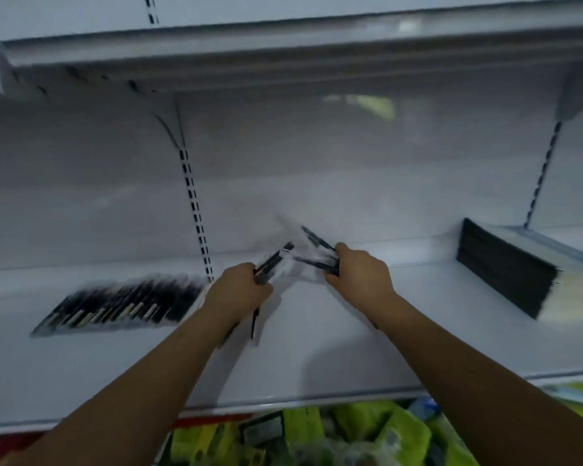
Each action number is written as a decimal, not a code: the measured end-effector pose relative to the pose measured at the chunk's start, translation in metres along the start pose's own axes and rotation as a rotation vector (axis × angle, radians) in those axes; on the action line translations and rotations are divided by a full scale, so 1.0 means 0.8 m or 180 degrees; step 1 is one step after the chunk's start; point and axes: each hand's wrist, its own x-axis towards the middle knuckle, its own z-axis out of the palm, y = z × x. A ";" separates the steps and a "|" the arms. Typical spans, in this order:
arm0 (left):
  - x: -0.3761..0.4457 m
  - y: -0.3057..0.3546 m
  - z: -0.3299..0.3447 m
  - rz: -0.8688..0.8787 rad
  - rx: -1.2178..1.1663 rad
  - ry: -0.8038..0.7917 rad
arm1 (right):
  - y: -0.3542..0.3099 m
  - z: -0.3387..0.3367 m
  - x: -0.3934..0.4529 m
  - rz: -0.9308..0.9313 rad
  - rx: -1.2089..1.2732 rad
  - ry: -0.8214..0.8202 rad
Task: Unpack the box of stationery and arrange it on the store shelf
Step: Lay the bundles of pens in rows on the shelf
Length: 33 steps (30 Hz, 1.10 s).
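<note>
Holding pen packs over the shelf point(317, 348), left hand point(238, 290) and right hand point(360, 274) each pinching one, long axes crossing, shelved pen row point(122, 307) nearer the left.

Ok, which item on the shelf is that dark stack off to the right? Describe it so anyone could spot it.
On the white shelf both hands work over, look right of the right hand. The dark stack stands there on edge, leaning. Unlike the row of pen packs lying flat at left, it is one solid black block.
</note>
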 end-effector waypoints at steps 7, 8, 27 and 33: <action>0.036 -0.041 0.055 0.0550 0.0938 0.0170 | 0.044 0.054 -0.007 0.0312 -0.0677 -0.0414; 0.037 -0.047 0.058 0.0552 0.0918 0.0220 | 0.044 0.056 -0.007 0.0249 -0.0725 -0.0397; 0.041 -0.134 -0.003 0.1222 0.0578 -0.0061 | -0.037 0.063 0.037 -0.1142 0.0348 -0.0990; 0.059 -0.121 0.006 0.1276 -0.0011 -0.0203 | -0.045 0.090 0.065 -0.1078 0.0664 -0.1017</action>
